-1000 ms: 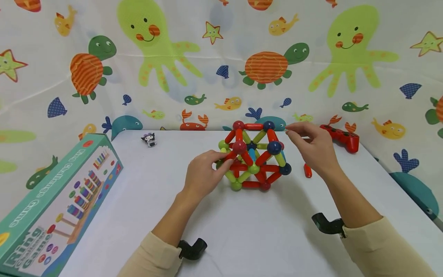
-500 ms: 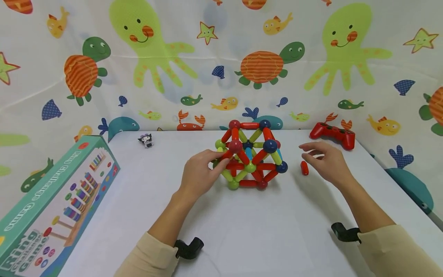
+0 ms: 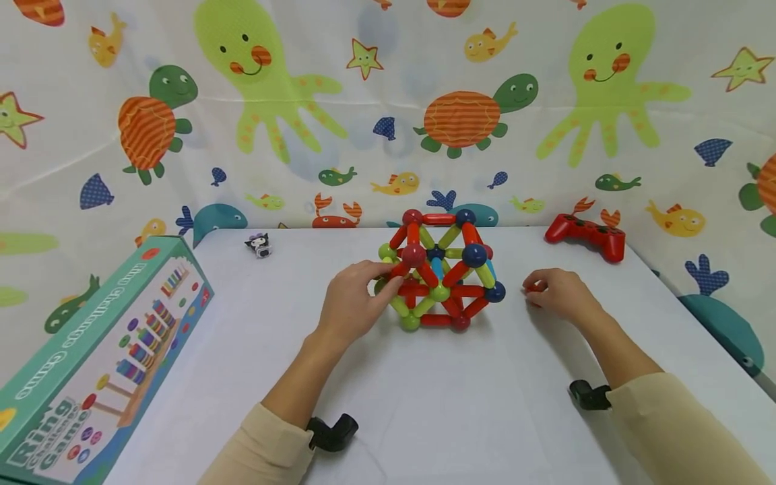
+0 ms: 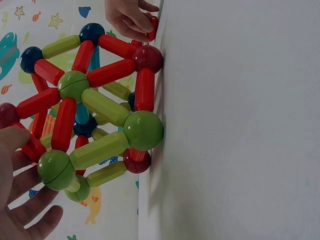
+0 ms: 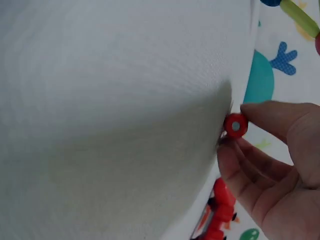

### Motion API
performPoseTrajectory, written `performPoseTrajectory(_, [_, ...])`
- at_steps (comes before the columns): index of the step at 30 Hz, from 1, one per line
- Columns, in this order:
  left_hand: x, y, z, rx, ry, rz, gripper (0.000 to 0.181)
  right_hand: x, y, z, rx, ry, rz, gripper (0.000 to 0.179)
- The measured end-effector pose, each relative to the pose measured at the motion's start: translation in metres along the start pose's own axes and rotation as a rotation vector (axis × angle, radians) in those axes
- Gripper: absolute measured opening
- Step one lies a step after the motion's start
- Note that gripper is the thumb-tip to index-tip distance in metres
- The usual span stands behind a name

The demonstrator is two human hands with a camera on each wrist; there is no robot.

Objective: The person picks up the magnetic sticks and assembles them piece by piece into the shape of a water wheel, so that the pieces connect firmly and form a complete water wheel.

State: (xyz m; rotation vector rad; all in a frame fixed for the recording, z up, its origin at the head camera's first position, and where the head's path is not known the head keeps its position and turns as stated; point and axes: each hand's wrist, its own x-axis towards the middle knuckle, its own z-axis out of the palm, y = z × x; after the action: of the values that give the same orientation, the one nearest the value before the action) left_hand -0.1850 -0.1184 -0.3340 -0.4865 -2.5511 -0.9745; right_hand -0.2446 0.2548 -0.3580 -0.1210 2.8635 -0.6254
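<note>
A cage-like structure of magnetic rods and balls (image 3: 439,293) in red, lime green, dark blue and light blue stands on the white table. My left hand (image 3: 351,303) holds its left side; in the left wrist view the thumb lies on a red rod (image 4: 33,149) and the fingers are by a green ball (image 4: 56,170). To the right of the structure, apart from it, my right hand (image 3: 560,294) is low at the tabletop. In the right wrist view its thumb and fingers pinch a loose red magnetic rod (image 5: 242,125), whose round metal end faces the camera.
A red game controller (image 3: 587,237) lies at the back right. At the back left sits a small black-and-white figurine (image 3: 259,245). A long ring game box (image 3: 115,350) is along the left side, and a patterned cloth (image 3: 388,74) hangs behind the table.
My right hand has moved from beside the structure's top right, out and down to the loose red rod, and now pinches it. My left hand stays on the structure.
</note>
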Motion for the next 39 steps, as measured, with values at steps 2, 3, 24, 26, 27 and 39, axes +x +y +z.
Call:
performPoseTrajectory(2, [0.001,0.001,0.001,-0.03,0.013,0.012,0.036,0.001,-0.002,0.0,-0.004,-0.019,0.004,0.03])
performPoseTrajectory(3, [0.001,0.002,0.002,-0.045,0.018,0.018,0.037,0.001,-0.002,0.0,-0.002,-0.018,0.001,0.029])
performPoseTrajectory(24, [0.003,0.01,0.007,-0.149,0.007,-0.042,0.041,-0.039,-0.053,-0.023,0.246,0.243,-0.214,0.024])
performPoseTrajectory(26, [0.003,0.01,0.007,-0.151,0.003,-0.048,0.041,-0.043,-0.059,-0.028,0.259,0.281,-0.232,0.023])
performPoseTrajectory(27, [0.003,0.01,0.007,-0.152,0.001,-0.051,0.041,-0.045,-0.063,-0.03,0.267,0.3,-0.243,0.023])
performPoseTrajectory(39, [0.004,0.011,0.009,-0.154,0.002,-0.053,0.039,-0.054,-0.116,-0.04,0.371,0.392,-0.461,0.021])
